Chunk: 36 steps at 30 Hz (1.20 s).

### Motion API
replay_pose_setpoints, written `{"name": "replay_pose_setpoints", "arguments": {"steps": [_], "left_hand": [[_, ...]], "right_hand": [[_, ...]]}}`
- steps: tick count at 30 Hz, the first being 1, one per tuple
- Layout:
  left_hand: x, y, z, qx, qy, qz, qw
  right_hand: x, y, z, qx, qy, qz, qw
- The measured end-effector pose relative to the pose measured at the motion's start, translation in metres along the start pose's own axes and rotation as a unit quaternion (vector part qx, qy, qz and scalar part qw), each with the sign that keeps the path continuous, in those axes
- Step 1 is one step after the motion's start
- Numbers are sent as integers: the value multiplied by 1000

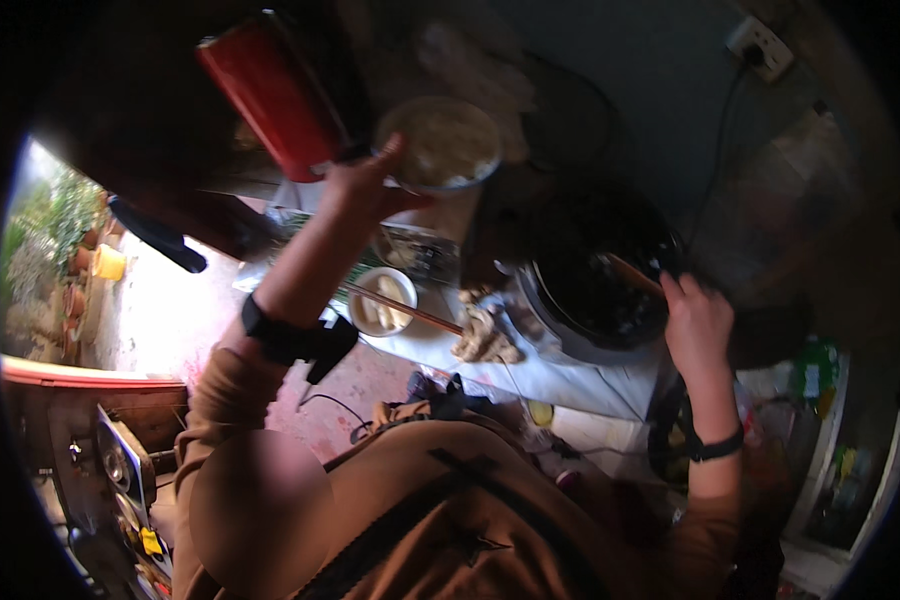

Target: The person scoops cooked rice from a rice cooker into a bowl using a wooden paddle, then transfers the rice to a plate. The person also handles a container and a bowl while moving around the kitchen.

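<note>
My left hand reaches forward to the near left side of a large bowl of pale food, its thumb near the rim; whether it grips the bowl is unclear. My right hand is closed on a wooden utensil whose far end goes into a dark round pot. Between my arms a small white bowl holds pale peeled pieces, with a pair of chopsticks lying across it. Knobby ginger-like roots lie beside the chopsticks' end. The pot's contents are too dark to make out.
A red container stands beyond my left hand. A power strip with a plugged cord is at the upper right. A pale cloth or sheet covers the table's near edge. Plastic bags and a green bottle are at the right, potted plants outside at the left.
</note>
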<state>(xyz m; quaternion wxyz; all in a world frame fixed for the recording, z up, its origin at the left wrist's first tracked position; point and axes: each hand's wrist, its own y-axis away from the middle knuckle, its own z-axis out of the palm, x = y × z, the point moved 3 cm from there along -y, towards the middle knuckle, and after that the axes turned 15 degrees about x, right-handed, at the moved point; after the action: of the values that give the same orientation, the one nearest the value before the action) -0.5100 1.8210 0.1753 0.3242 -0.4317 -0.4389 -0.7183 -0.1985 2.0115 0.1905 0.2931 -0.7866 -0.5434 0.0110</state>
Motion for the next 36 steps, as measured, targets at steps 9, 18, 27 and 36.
{"name": "replay_pose_setpoints", "arguments": {"steps": [9, 18, 27, 36], "left_hand": [[-7, 31, -8, 43, -3, 102, 994], [-120, 79, 68, -23, -288, 248, 925], [-141, 42, 93, 22, -440, 356, 824], [-147, 52, 93, 77, -403, 374, 831]], "right_hand": [[-9, -54, 34, 73, 106, -188, 974], [-17, -73, 68, 108, 158, -238, 952], [-36, -65, 129, -7, 166, -262, 951], [-41, -59, 110, -72, 65, -321, 942]]}}
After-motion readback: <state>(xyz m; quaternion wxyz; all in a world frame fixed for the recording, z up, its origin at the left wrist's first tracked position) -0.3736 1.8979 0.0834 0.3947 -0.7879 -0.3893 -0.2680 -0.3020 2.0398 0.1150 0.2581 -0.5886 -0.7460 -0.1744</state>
